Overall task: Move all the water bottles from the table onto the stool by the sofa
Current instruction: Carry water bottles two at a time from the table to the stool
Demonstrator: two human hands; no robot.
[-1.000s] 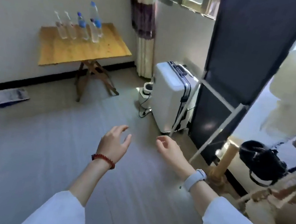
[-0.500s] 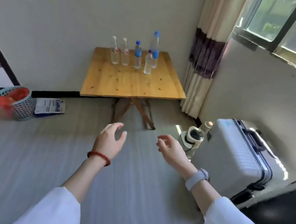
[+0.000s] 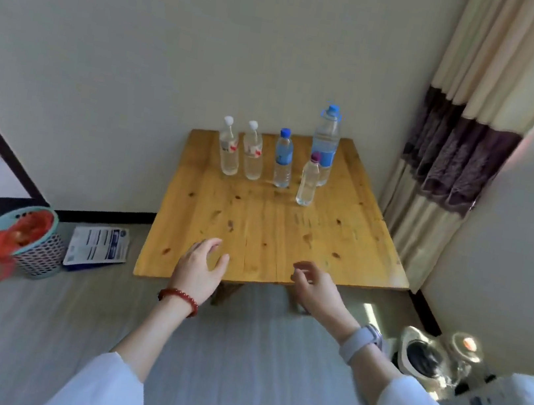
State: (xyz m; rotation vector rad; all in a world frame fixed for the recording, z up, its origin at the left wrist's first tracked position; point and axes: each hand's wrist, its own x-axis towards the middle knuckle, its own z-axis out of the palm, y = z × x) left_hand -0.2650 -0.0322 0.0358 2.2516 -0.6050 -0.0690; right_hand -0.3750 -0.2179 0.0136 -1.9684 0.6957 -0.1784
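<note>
Head view, looking forward and down. We see a square honey-coloured wooden desk (image 3: 274,238) standing against a pale wall, with five clear plastic water bottles upright near its far edge. From the left these are: two white-capped bottles with red-and-white labels (image 3: 229,151) (image 3: 253,153), standing just beside each other; a blue-capped bottle with a blue label (image 3: 283,159); a small purple-capped bottle without a visible label (image 3: 308,182), set slightly nearer to us; and, behind it, a tall blue-capped bottle with a carrying ring and blue label (image 3: 325,145), close to the wall. All five rest on the desk and no hand touches them.

Our left hand (image 3: 198,270), with a red bead bracelet (image 3: 179,298) at the wrist, is raised over the near edge of the desk; its fingers (image 3: 206,250) are loosely spread, relaxed and hold nothing. Our right hand (image 3: 315,287), with a grey wristwatch (image 3: 360,343) on the wrist, is likewise over the near edge, fingers gently curled and holding nothing. Both are well apart from the bottles.

On the grey floor at left stand a teal-rimmed lattice wastebasket with a red liner (image 3: 29,241) and, just beside it, a flat white-and-blue printed package (image 3: 98,246). A cream curtain with a purple band (image 3: 456,154) hangs at right.
</note>
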